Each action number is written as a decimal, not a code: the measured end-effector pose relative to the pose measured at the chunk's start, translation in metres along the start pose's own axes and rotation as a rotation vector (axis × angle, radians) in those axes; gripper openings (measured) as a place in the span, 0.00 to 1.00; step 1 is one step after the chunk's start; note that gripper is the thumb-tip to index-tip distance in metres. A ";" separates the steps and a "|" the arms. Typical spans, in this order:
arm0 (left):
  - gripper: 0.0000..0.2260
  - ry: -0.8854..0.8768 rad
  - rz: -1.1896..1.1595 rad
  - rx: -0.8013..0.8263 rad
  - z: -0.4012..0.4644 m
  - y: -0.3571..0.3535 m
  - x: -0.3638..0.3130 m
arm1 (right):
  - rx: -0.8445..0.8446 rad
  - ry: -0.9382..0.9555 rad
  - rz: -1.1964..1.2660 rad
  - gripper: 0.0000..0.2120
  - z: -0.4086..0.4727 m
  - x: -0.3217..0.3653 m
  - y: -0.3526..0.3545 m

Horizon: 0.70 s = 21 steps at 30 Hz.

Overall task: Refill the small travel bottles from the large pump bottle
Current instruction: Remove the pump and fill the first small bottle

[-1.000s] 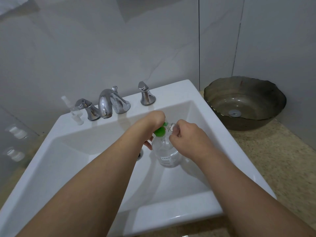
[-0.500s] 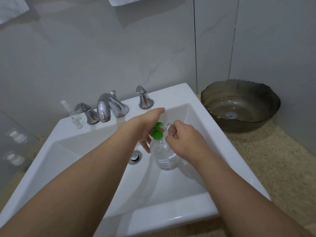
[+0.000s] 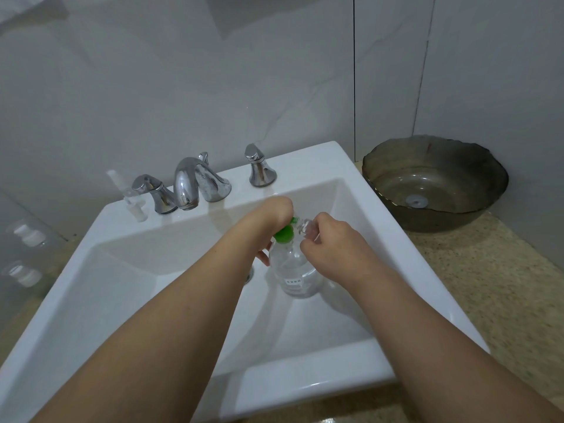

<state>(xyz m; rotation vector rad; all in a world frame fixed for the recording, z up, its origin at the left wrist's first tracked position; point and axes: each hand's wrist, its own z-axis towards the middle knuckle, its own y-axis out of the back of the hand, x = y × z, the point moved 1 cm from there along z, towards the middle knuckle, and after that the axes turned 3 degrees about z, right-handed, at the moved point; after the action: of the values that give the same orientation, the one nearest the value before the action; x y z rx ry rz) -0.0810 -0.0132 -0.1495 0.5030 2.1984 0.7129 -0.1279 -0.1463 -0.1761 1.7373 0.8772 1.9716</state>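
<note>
Large pump bottle stands upright inside the sink basin, directly under both hands: clear round plastic body, green pump head, small white label on the near face, print too small to read. Left hand comes in over the pump, wrist bent down, fingers curled on the green head; a thumb or fingertip shows below it beside the bottle shoulder. Right hand is just right of the pump, fingers curled, pinching a small clear travel bottle with its mouth tipped toward the pump nozzle, touching or nearly so; can't tell which. Both forearms bare, reaching in from the near edge. Basin is glossy white ceramic, rectangular, sloped walls; chrome drain partly hidden behind left forearm. Beyond the hands: chrome faucet spout with two chrome handles. Far-left of the left hand on the sink ledge, a white pump insert with dip tube. Right of the right hand, on the speckled stone bench, a dark translucent glass bowl with a wavy rim. Grey marble-look wall tiles behind.
</note>
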 end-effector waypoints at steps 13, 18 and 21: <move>0.27 0.032 -0.021 0.170 -0.002 0.015 0.000 | 0.002 0.045 0.023 0.03 0.000 0.003 0.000; 0.34 0.085 -0.042 0.275 -0.008 0.023 -0.006 | -0.026 0.081 0.023 0.04 -0.001 0.006 0.003; 0.35 0.097 -0.036 0.280 -0.008 0.020 -0.007 | -0.021 0.077 0.026 0.04 -0.001 0.005 0.003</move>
<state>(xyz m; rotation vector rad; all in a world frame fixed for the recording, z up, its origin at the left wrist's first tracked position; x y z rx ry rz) -0.0802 -0.0043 -0.1279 0.5776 2.4075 0.4187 -0.1291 -0.1451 -0.1705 1.6799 0.8602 2.0695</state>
